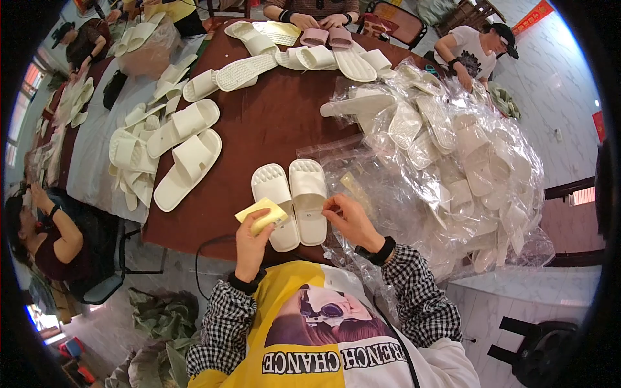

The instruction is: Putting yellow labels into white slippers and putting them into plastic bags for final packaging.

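the head view looks from the person's own head, through the left one of two wide fisheye cameras worn side by side, and faces down and forward over the brown table (272,129). it sits near enough that the person's shirt (323,336) spreads large along the lower edge, with the left hand (251,242) and right hand (354,224) near the middle. a person across the table (312,9) shows small and cropped at the top. the lens bends straight edges toward its dark rounded rim.
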The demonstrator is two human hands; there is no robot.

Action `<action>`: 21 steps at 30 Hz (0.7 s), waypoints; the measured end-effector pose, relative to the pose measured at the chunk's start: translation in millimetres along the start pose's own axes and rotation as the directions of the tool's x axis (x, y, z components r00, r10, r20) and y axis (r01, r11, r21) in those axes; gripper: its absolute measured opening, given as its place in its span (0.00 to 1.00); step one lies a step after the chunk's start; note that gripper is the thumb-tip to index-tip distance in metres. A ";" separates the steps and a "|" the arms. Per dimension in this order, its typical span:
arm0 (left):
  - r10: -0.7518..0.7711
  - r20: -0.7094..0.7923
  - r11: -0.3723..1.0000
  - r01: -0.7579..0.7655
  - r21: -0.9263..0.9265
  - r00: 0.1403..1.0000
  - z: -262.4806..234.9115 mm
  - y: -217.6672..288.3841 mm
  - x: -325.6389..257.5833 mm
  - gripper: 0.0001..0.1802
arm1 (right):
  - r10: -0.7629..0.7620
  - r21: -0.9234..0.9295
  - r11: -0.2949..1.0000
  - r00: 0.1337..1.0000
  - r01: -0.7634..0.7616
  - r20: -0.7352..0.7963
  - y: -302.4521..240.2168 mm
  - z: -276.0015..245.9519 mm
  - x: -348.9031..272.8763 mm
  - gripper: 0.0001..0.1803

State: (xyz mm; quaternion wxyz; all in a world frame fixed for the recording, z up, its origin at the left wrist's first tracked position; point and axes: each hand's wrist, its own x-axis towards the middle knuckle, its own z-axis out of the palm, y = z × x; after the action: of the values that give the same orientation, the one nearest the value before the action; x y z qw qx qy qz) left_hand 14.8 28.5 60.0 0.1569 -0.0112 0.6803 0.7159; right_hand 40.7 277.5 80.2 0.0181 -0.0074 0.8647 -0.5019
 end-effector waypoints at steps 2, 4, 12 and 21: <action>0.031 -0.070 0.999 -0.032 -0.004 0.997 -7.5 -1.8 2.0 0.16 | 0.063 0.019 0.998 0.998 -0.064 0.026 3.6 -1.3 3.0 0.07; 0.026 -0.103 0.999 -0.029 -0.029 0.994 -12.7 -2.8 4.8 0.16 | 0.068 0.005 0.998 0.996 -0.069 0.056 9.9 1.6 5.5 0.07; 0.008 -0.170 1.000 -0.013 -0.027 0.985 -26.6 -31.4 9.6 0.16 | 0.271 0.034 0.959 0.944 -0.282 0.188 46.8 31.3 18.7 0.07; -0.005 -0.236 0.994 -0.021 -0.111 0.972 -32.7 -51.1 13.0 0.16 | 0.182 -0.124 0.977 0.981 -0.173 0.062 68.3 50.9 14.4 0.09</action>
State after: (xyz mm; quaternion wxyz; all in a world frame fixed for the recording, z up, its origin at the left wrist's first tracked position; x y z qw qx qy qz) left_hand 8.2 0.5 5.1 0.0711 -0.1022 0.6527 0.7474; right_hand 28.7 266.8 -4.7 0.0937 0.0505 0.8888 -0.4457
